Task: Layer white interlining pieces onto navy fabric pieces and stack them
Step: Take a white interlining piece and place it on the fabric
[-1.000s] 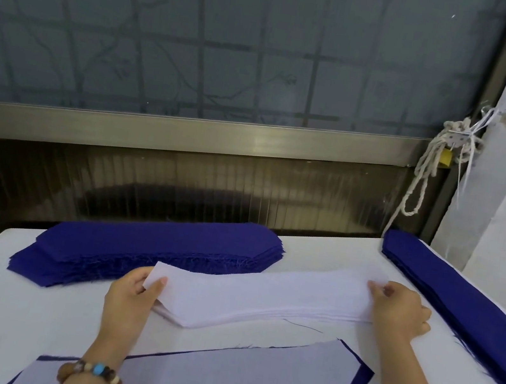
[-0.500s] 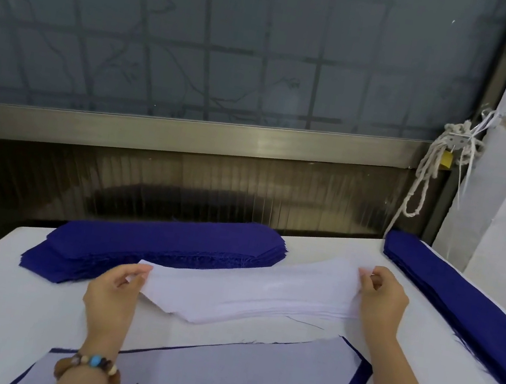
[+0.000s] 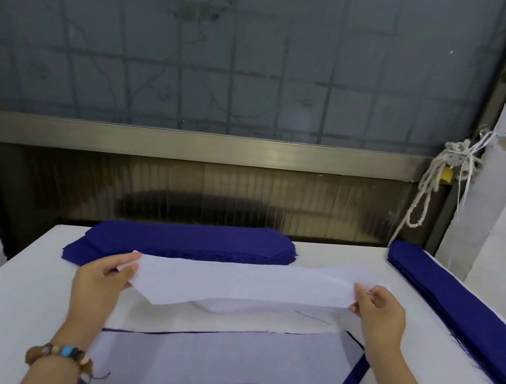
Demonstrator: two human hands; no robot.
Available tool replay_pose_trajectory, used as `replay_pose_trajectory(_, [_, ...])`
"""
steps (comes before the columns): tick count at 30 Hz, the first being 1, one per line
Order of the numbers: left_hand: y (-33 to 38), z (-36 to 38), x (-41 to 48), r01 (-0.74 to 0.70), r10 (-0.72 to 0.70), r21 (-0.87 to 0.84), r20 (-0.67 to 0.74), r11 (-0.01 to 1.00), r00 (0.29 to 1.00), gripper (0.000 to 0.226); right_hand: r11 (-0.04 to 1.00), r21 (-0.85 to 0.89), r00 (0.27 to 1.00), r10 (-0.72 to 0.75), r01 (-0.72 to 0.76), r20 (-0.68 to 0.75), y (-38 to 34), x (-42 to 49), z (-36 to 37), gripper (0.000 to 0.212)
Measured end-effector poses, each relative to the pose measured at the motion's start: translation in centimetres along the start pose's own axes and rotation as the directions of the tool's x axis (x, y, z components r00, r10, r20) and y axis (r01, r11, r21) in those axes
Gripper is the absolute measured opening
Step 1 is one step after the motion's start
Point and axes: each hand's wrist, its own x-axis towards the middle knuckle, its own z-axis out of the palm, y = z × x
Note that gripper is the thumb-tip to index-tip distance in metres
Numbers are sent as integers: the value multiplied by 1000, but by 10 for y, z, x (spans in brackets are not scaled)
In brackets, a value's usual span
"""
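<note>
A white interlining piece [image 3: 239, 285] is held pinched at both ends by the left hand [image 3: 104, 274] and the right hand [image 3: 380, 315], its long axis left-to-right, above the white stack [image 3: 225, 308], with the layered navy piece [image 3: 355, 375] just nearer and roughly parallel.

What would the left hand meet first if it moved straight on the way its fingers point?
Probably the rear stack of navy fabric pieces, just beyond the white interlining piece the left hand pinches; depth is unclear.
</note>
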Motion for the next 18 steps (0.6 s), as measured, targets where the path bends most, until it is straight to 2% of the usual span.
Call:
replay_pose_trajectory(4, [-3,-29,-14,26,-27,34,4,999,1000,22,997,65,998,32,-35,48,-3,-23,-5,27])
replay_pose_trajectory(7, [-14,-46,-28,40,-44,76,51,996,998,21,998,47,996,38,-42,83,-1,-40,-11,32])
replay_pose_trajectory(13, [-33,-66,-43,50,-60,75,138,996,989,21,994,-107,993,-26,38,113,2,-55,-24,33])
replay_pose_trajectory(18, [-32,-79,-50,49,-68,120,162,992,984,18,968,-223,984,-84,118,157,10,-62,-34,17])
